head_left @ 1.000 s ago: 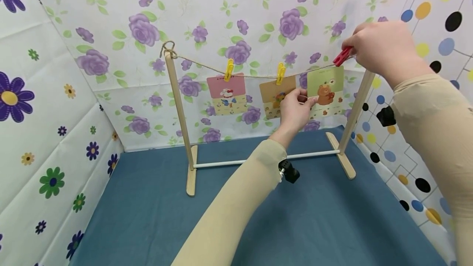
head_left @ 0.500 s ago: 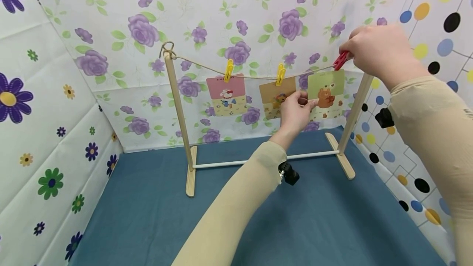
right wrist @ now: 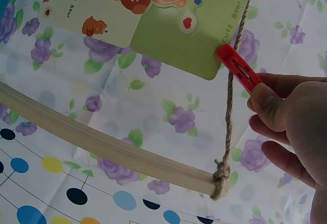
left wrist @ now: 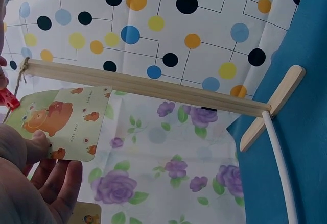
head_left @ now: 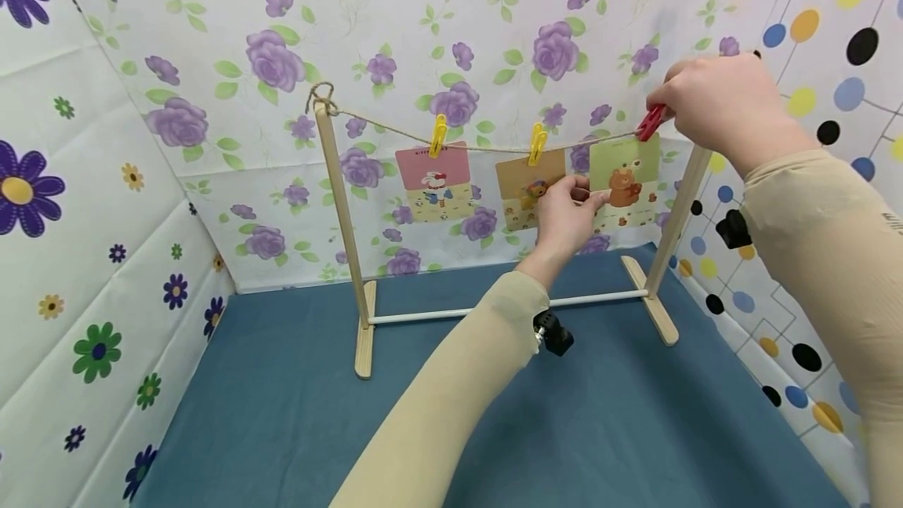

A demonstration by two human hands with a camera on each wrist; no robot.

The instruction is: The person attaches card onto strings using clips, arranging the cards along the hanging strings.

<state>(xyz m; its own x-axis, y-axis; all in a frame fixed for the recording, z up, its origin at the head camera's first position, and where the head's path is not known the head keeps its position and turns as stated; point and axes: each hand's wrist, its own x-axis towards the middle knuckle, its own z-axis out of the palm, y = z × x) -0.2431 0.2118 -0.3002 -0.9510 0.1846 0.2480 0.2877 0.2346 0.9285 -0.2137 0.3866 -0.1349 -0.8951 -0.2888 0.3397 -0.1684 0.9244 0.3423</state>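
Note:
My left hand pinches the lower left edge of a green bear card between thumb and fingers. At the card's top right corner, my right hand pinches a red clothespin. In the right wrist view the tip of the red clothespin lies over the twine and the card's edge. To the left, a tan card, partly behind my left hand, hangs from one yellow clothespin. Farther left a pink card hangs from another yellow clothespin.
The twine is tied to a left wooden post and a right wooden post. A white rod joins their feet low down. Blue cloth covers the table, with patterned sheets on three sides.
The red clothespin has turned more upright and come down over the twine at the green card's top corner. My right hand has lowered slightly; the left hand stays at the card's edge.

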